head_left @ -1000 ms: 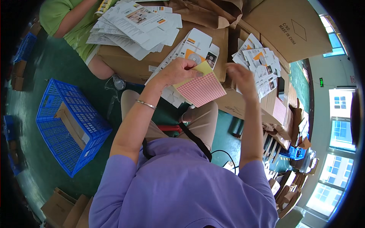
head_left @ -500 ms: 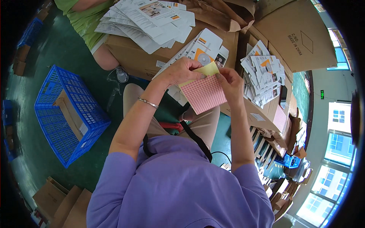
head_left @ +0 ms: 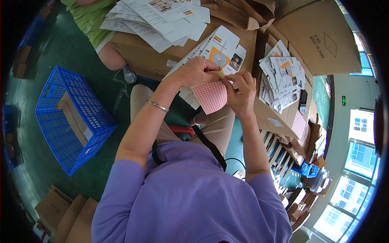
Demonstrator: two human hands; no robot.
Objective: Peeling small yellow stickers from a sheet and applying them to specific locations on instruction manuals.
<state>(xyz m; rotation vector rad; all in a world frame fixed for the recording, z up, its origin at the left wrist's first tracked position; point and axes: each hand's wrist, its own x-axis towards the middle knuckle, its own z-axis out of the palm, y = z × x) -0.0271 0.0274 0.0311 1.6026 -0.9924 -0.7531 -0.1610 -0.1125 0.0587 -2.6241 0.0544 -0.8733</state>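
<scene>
Hands meet above the person's lap: the left hand and the right hand each pinch the top edge of a pink sheet of small stickers, fingers pressed together on it, so it hangs between them just under a yellowish slip. A thin bracelet circles the left wrist. Beyond the hands, flat printed cartons lie fanned on a brown cardboard box, with another heap of folded cartons to the right. A blue plastic crate stands on the green floor at left.
</scene>
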